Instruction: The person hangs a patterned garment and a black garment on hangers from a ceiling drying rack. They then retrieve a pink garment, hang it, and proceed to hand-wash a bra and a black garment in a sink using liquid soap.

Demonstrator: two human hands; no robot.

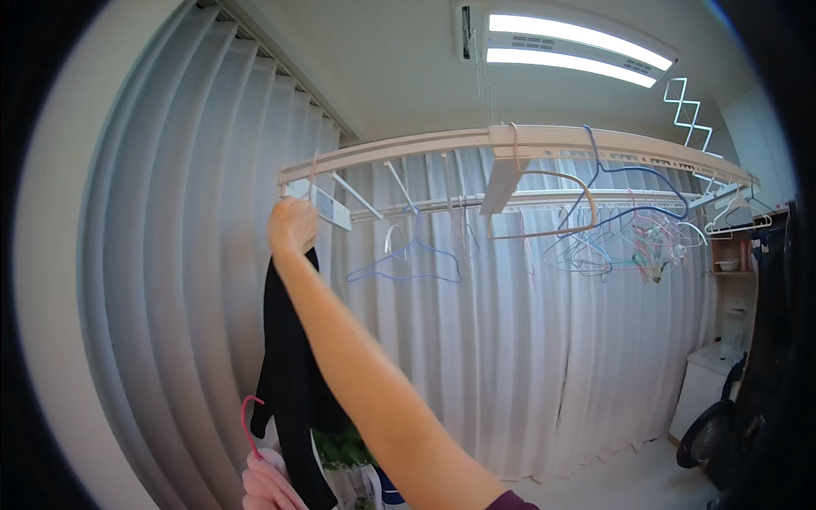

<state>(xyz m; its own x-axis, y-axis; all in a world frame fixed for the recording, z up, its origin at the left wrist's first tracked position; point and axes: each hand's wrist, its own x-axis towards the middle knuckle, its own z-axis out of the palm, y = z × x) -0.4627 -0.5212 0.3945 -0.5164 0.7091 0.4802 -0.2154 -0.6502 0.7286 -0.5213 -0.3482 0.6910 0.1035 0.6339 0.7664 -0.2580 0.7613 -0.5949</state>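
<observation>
My right hand (293,224) reaches up to the left end of a ceiling-hung clothes drying rack (408,141). Its fingers are closed near the base of a hanger hook (313,169), which passes up over the front rail. A long-sleeved black garment (287,344) hangs straight down below this hand; the hanger's body is hidden. Lower left, a fluffy pink garment (271,481) hangs on a pink hanger (247,424), whose hook is free in the air. My left hand is out of view.
On the rack hang a blue hanger (644,169), a beige hanger (593,204) and a thin blue wire hanger (414,245). Several more hangers crowd its back right. Pale curtains (510,357) line the wall. Below are a green plant (344,449) and, right, a washing machine's round door (704,433).
</observation>
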